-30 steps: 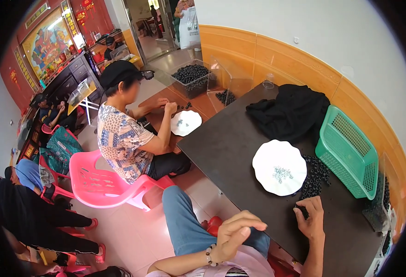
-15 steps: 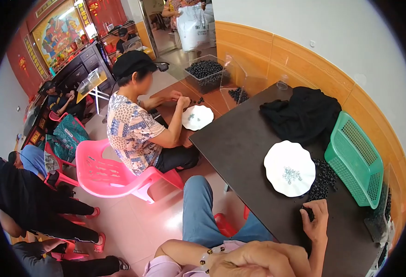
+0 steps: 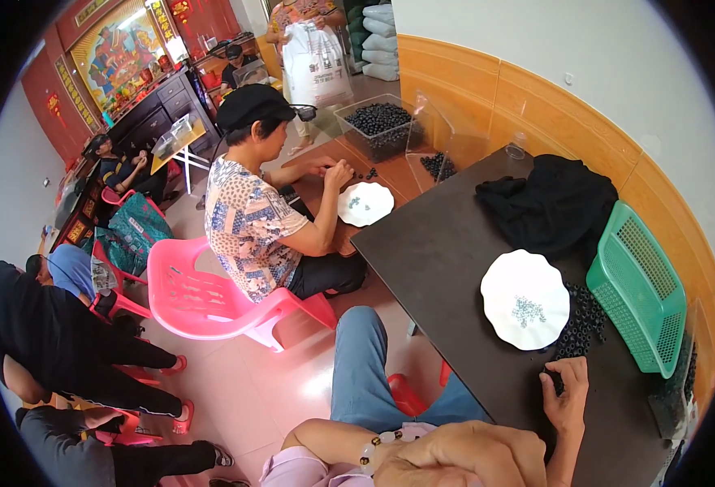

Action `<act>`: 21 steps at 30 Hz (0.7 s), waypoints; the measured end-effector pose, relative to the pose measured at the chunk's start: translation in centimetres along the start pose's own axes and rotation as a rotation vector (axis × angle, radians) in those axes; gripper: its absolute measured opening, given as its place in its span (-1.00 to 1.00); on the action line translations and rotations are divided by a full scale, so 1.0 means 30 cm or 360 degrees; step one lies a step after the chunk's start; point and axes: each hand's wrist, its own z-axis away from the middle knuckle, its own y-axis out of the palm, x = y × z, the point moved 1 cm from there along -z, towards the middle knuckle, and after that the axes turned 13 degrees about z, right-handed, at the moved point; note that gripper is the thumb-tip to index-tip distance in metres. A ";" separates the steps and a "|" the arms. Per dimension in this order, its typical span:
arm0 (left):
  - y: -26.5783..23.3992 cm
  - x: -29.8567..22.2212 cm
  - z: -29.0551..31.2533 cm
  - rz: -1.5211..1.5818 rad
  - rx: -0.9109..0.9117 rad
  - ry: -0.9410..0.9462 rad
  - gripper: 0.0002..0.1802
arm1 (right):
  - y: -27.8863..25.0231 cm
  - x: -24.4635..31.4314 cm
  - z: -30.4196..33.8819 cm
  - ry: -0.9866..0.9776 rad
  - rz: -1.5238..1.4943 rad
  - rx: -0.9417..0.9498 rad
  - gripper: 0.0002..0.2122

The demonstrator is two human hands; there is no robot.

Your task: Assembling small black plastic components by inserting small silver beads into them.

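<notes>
Near the right edge of the dark table, my right hand (image 3: 567, 398) is closed, with thumb and forefinger round a small black round part (image 3: 552, 378). A pile of small black ring-shaped parts (image 3: 582, 321) lies just beyond it. Beside the pile sits a white scalloped plate (image 3: 507, 280) with many tiny pale greenish pieces (image 3: 528, 310) on it. Low and close to the camera is my left hand (image 3: 463, 458), with a beaded bracelet (image 3: 380, 445) at its wrist. Its fingers are curled together and their tips are hidden, so anything in them cannot be seen.
A green basket (image 3: 635, 280) and a black cloth (image 3: 548, 203) lie on the dark table (image 3: 422, 260). At the left, a person (image 3: 248, 219) on a pink chair (image 3: 187, 296) works by another white plate (image 3: 365, 217) and a clear bin of black parts (image 3: 378, 146). Someone beyond carries a white sack (image 3: 315, 69).
The whole view has shifted slightly, so things sit farther right and lower. The person with the white sack now shows more fully. My hands keep nearly the same pose.
</notes>
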 end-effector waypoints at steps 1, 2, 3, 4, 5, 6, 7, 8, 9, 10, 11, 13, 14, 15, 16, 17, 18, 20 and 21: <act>-0.004 -0.013 -0.008 -0.0081 0.0094 -0.0078 -0.59 | 0.001 0.001 0.000 0.0002 0.0005 0.0005 -0.80; -0.004 -0.020 -0.010 -0.0164 0.0187 -0.0157 -0.59 | 0.002 0.002 -0.001 0.0003 0.0010 0.0010 -0.80; -0.002 -0.021 -0.005 -0.0176 0.0185 -0.0153 -0.59 | 0.003 0.003 0.001 -0.0007 0.0001 0.0011 -0.80; -0.008 -0.019 0.001 -0.0190 0.0184 -0.0165 -0.59 | 0.005 -0.001 0.005 0.0010 0.0003 0.0018 -0.81; -0.014 -0.017 0.006 -0.0205 0.0182 -0.0176 -0.59 | 0.006 -0.005 0.009 0.0025 0.0005 0.0025 -0.81; -0.020 -0.018 0.008 -0.0207 0.0182 -0.0173 -0.59 | 0.006 -0.007 0.010 0.0021 0.0005 0.0025 -0.81; -0.018 -0.019 0.009 -0.0212 0.0178 -0.0181 -0.59 | 0.004 -0.003 0.008 0.0018 0.0012 0.0029 -0.81; -0.017 -0.022 0.011 -0.0217 0.0173 -0.0189 -0.59 | 0.004 -0.001 0.008 0.0014 0.0019 0.0032 -0.81; -0.016 -0.024 0.016 -0.0227 0.0173 -0.0184 -0.59 | 0.004 0.001 0.009 0.0005 0.0013 0.0033 -0.81; -0.016 -0.024 0.023 -0.0231 0.0170 -0.0212 -0.59 | 0.004 0.000 0.010 0.0005 0.0017 0.0042 -0.81; -0.013 -0.026 0.023 -0.0233 0.0166 -0.0239 -0.59 | 0.005 0.001 0.010 0.0006 0.0023 0.0052 -0.81; 0.034 -0.069 0.018 -0.0309 -0.0027 -0.0503 -0.59 | 0.006 0.004 0.008 -0.0002 0.0013 0.0037 -0.81; 0.046 -0.081 0.015 -0.0373 -0.0221 -0.0772 -0.59 | 0.006 0.003 0.008 -0.0002 0.0008 0.0021 -0.82; 0.031 -0.066 0.010 -0.0372 -0.0224 -0.0768 -0.59 | 0.006 0.001 0.010 -0.0004 0.0008 0.0026 -0.82; 0.013 -0.047 -0.002 -0.0331 -0.0016 -0.0445 -0.58 | 0.007 0.004 0.009 0.0002 -0.0003 0.0031 -0.82; 0.006 -0.040 -0.006 -0.0288 0.0192 -0.0123 -0.57 | 0.008 0.006 0.009 0.0009 -0.0014 0.0037 -0.82; 0.009 -0.038 -0.002 -0.0295 0.0188 -0.0116 -0.57 | 0.010 0.007 0.007 0.0002 -0.0017 0.0043 -0.82; 0.031 -0.034 0.004 -0.0238 0.0120 -0.0049 -0.55 | 0.012 0.013 0.001 -0.0007 -0.0027 0.0041 -0.83; 0.028 -0.036 0.005 -0.0256 0.0114 -0.0041 -0.55 | 0.012 0.015 -0.001 -0.0021 -0.0040 0.0046 -0.83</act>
